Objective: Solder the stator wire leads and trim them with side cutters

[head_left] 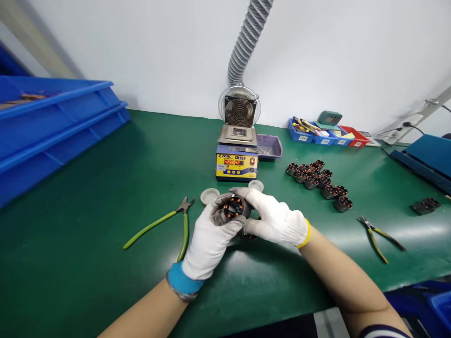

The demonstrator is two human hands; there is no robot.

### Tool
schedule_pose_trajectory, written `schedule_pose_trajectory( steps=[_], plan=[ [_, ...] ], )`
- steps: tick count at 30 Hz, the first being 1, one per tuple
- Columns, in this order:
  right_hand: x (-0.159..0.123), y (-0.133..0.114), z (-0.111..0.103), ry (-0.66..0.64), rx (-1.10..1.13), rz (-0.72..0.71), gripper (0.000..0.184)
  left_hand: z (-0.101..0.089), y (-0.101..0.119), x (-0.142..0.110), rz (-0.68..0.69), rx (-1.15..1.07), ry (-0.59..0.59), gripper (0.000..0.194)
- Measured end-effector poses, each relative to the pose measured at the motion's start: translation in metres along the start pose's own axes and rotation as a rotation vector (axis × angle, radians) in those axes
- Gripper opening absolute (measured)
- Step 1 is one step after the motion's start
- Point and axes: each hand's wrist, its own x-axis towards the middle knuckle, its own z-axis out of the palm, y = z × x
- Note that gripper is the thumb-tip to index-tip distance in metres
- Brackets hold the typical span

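Both hands wear white gloves and meet at the middle of the bench. My left hand [211,239] is wrapped round a black motor stator [234,208], whose ring of copper windings faces up. On its right side, my right hand [275,218] grips the same stator with fingers and thumb. Partly hidden under the right hand is a second stator [250,236]. Green-handled cutting pliers [184,206] lie opened just left of my left hand. Two small white dishes, a left one [209,196] and a right one [256,186], sit behind the hands.
A yellow-and-blue solder pot [237,162] with a fan stands behind the dishes, below a grey hose [248,40]. Several stators [312,178] are grouped at right, near smaller pliers [373,230]. Blue crates [63,126] fill the left; a purple tray [269,146] and small bins [322,136] line the back.
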Motion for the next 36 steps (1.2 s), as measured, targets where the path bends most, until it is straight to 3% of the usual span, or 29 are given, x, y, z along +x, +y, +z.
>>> schedule_pose_trajectory(
  steps=[5,7,9,12,15,17,19,22,25,28,31,34,36],
  plan=[
    [0.007,0.003,0.019,0.342,0.043,-0.161,0.058,-0.002,0.006,0.002,0.019,0.009,-0.071,0.065],
    [0.007,0.007,0.019,0.425,0.011,-0.222,0.058,-0.002,0.01,0.001,-0.064,0.116,-0.083,0.054],
    [0.008,0.011,0.016,0.455,-0.039,-0.242,0.058,-0.002,0.015,0.001,-0.142,0.273,-0.111,0.03],
    [0.007,0.014,0.012,0.442,-0.074,-0.243,0.056,-0.008,0.023,0.004,-0.162,0.325,-0.073,0.021],
    [0.007,0.014,0.009,0.435,-0.072,-0.255,0.055,-0.016,0.026,0.011,-0.043,0.151,0.137,0.024],
    [0.008,0.013,0.009,0.423,-0.072,-0.281,0.055,-0.019,0.026,0.014,0.052,0.08,0.191,0.029],
    [0.008,0.012,0.01,0.406,-0.064,-0.33,0.056,-0.018,0.026,0.014,0.065,0.161,0.138,0.032],
    [0.009,0.012,0.009,0.393,-0.051,-0.398,0.055,-0.014,0.032,0.012,-0.041,0.312,0.084,0.026],
    [0.007,0.013,0.006,0.393,-0.05,-0.356,0.052,-0.018,0.043,0.013,-0.085,0.101,0.058,0.028],
    [0.005,0.013,0.003,0.397,-0.054,-0.293,0.053,-0.026,0.046,0.018,0.038,-0.11,0.11,0.031],
    [0.003,0.01,0.004,0.365,-0.052,-0.26,0.055,-0.024,0.039,0.018,0.029,0.052,0.139,0.03],
    [0.002,0.006,0.006,0.301,-0.046,-0.234,0.056,-0.016,0.031,0.014,-0.072,0.313,0.065,0.032],
    [0.002,0.007,0.004,0.279,-0.059,-0.165,0.056,-0.014,0.03,0.013,-0.121,0.359,0.057,0.031]
  ],
)
